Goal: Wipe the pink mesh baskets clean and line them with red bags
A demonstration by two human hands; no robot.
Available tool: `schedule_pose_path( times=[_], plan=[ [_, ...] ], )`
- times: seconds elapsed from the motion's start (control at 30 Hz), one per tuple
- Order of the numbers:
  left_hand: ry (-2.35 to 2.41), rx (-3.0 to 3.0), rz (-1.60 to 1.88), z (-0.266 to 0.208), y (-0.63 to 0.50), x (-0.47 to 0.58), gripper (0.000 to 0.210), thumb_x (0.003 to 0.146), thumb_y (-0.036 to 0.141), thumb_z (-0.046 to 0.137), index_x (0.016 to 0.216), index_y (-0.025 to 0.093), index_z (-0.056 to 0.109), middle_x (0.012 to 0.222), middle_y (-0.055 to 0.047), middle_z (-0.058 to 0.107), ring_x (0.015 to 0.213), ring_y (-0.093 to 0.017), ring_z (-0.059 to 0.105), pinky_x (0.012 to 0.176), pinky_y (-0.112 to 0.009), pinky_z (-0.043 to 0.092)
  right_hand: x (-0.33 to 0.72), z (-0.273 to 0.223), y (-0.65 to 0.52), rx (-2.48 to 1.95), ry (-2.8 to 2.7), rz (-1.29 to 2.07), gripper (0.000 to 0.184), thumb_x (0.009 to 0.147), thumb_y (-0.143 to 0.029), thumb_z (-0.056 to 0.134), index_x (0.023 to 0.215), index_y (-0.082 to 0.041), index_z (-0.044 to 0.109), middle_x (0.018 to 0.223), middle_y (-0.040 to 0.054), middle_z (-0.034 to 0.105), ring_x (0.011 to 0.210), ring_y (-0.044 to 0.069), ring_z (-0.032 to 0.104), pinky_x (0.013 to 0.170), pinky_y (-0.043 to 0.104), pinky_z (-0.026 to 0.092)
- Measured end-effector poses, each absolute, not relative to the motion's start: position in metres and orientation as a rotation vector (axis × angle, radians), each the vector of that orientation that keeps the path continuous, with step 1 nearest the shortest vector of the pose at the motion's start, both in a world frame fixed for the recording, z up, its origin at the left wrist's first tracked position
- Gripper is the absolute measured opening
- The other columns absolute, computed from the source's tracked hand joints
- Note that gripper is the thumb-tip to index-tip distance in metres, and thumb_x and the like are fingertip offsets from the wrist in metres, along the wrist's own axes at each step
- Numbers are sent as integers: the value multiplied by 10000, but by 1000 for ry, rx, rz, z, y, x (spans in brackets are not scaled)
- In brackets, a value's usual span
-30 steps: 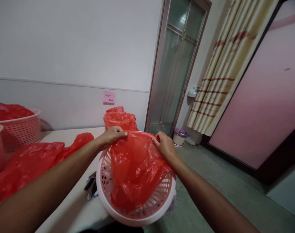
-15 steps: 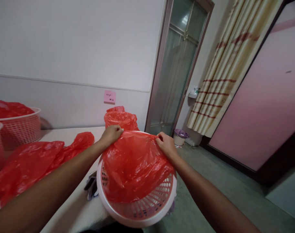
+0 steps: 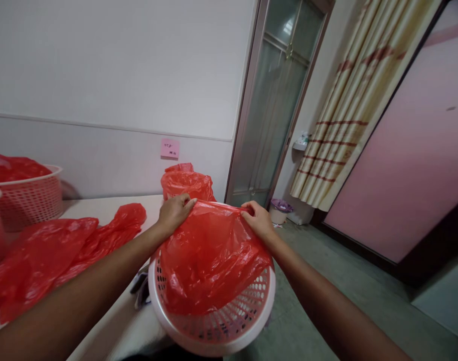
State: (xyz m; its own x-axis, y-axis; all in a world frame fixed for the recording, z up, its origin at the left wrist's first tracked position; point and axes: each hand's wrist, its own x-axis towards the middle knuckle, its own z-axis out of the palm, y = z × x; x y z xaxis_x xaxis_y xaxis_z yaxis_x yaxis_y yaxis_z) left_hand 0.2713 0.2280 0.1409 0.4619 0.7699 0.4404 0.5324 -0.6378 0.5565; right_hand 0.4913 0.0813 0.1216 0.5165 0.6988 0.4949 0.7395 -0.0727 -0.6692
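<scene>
A thin red plastic bag (image 3: 213, 255) lies inside and over a round white-pink plastic basket (image 3: 213, 346) with slotted walls. My left hand (image 3: 175, 213) pinches the bag's edge at the basket's far left rim. My right hand (image 3: 258, 219) grips the same edge at the far right, so the film is drawn taut between the two. Both hands cover parts of the far rim. At the near side the slots of the basket show bare, outside the bag.
Behind stands another container lined with red plastic (image 3: 187, 184). To the left, loose red bags (image 3: 63, 245) lie on the white surface (image 3: 104, 205), near a pink basket (image 3: 33, 200). Dark cloth (image 3: 141, 291) sits beside my basket. A small bin (image 3: 279, 211) stands on the floor.
My hands have shifted slightly inward along the bag's edge, a little closer together. The bag covers slightly more of the basket's right side; the basket has barely moved.
</scene>
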Motion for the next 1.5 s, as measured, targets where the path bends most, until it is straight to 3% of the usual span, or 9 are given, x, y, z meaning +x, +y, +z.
schedule_pose_path(
  times=[0.1, 0.27, 0.4, 0.67, 0.93, 1.13, 1.27, 1.5],
  plan=[
    [1084, 2380, 968, 141, 227, 271, 376, 885, 435, 436, 585, 216, 373, 573, 28, 440, 574, -148, 429, 561, -296, 188, 488, 123, 79, -1677, -1281, 10, 381, 672, -342, 551, 1025, -214, 615, 968, 30, 682, 867, 188, 614, 799, 298, 447],
    [1113, 2367, 976, 142, 222, 268, 408, 886, 444, 432, 557, 223, 334, 556, 18, 409, 549, -158, 383, 562, -305, 162, 491, 125, 80, -1644, -1245, 51, 248, 714, -435, 517, 713, -199, 594, 721, 15, 632, 693, 172, 562, 650, 279, 420],
    [1117, 2308, 973, 141, 224, 269, 432, 883, 457, 447, 537, 224, 336, 533, 24, 399, 538, -157, 390, 552, -305, 170, 497, 125, 86, -1681, -1168, 41, 206, 673, -402, 546, 615, -204, 551, 626, -4, 576, 620, 158, 499, 580, 269, 354],
    [1124, 2070, 786, 132, 250, 272, 429, 882, 437, 574, 567, 184, 431, 510, 83, 379, 464, -80, 371, 494, -233, 317, 500, 119, 91, -1654, -1068, 106, 320, 626, -412, 564, 850, -185, 598, 627, -38, 541, 578, 147, 482, 558, 261, 360],
    [1118, 2000, 828, 128, 249, 271, 353, 877, 408, 604, 645, 159, 512, 568, 71, 451, 478, -68, 398, 486, -218, 353, 500, 120, 89, -1641, -1046, 261, 194, 592, -361, 529, 641, -184, 592, 626, -1, 599, 584, 146, 516, 568, 261, 410],
    [1051, 1995, 918, 132, 243, 272, 282, 851, 372, 617, 677, 163, 544, 620, 48, 524, 545, -95, 468, 555, -246, 382, 500, 121, 89, -1612, -1117, 207, 238, 630, -385, 545, 747, -189, 613, 732, 8, 634, 660, 157, 544, 614, 263, 423],
    [1004, 1998, 979, 134, 239, 272, 319, 803, 416, 573, 583, 190, 523, 555, 43, 498, 547, -126, 463, 554, -263, 327, 502, 121, 88, -1622, -1170, 110, 285, 695, -474, 540, 619, -199, 550, 632, -16, 536, 628, 148, 472, 591, 257, 366],
    [985, 1975, 1069, 136, 234, 272, 370, 778, 460, 517, 550, 225, 344, 534, 59, 367, 527, -113, 359, 535, -264, 277, 504, 121, 88, -1642, -1200, 29, 393, 769, -556, 472, 576, -216, 438, 588, -45, 391, 575, 120, 377, 551, 248, 296]
  ],
)
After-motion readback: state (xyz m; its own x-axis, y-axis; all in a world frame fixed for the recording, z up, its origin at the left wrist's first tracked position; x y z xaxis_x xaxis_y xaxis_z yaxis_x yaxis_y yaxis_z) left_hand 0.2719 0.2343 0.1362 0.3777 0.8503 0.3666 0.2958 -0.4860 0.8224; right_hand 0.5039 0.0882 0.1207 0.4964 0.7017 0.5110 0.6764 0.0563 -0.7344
